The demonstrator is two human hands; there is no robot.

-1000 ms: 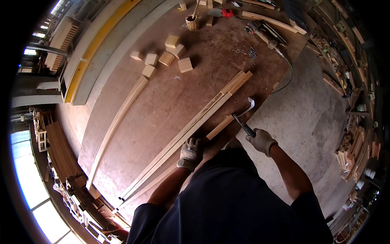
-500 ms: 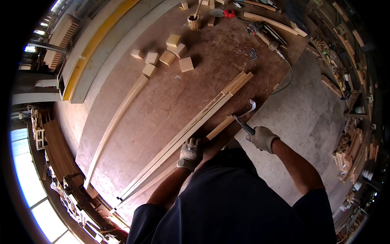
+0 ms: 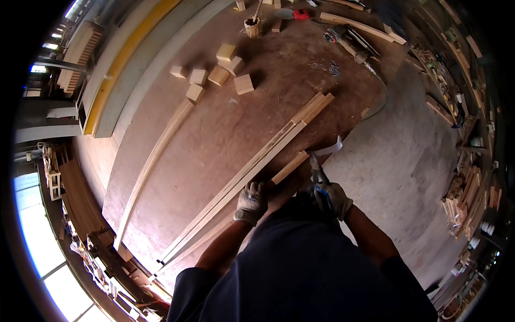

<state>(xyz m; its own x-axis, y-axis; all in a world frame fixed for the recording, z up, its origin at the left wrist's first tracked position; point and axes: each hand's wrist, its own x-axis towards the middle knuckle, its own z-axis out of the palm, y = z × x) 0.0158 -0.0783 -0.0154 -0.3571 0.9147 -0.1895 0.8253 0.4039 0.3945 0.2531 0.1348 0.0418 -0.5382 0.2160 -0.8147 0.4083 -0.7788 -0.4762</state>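
Note:
My left hand (image 3: 251, 203), in a pale work glove, is closed around a narrow wooden strip (image 3: 291, 166) near the table's front edge. My gloved right hand (image 3: 338, 199) grips what look like pliers (image 3: 316, 170) with dark and blue handles. The pliers' jaws are close to the strip's far end. By that end a thin, curled whitish band (image 3: 328, 148) sticks out to the right; I cannot tell whether the jaws hold it. Long joined wooden slats (image 3: 236, 177) lie diagonally just beyond my left hand.
Several wooden blocks (image 3: 218, 75) lie on the brown table (image 3: 177, 177) beside another long slat (image 3: 153, 155). A power tool (image 3: 348, 47) with a hose, small metal pieces (image 3: 334, 69) and a brush pot (image 3: 253, 28) are farther back. Lumber (image 3: 464, 196) is stacked at right.
My right hand and the pliers have moved left and closer to my body, and the tool now points more away from me. The whitish band has shifted slightly. My left hand has stayed put.

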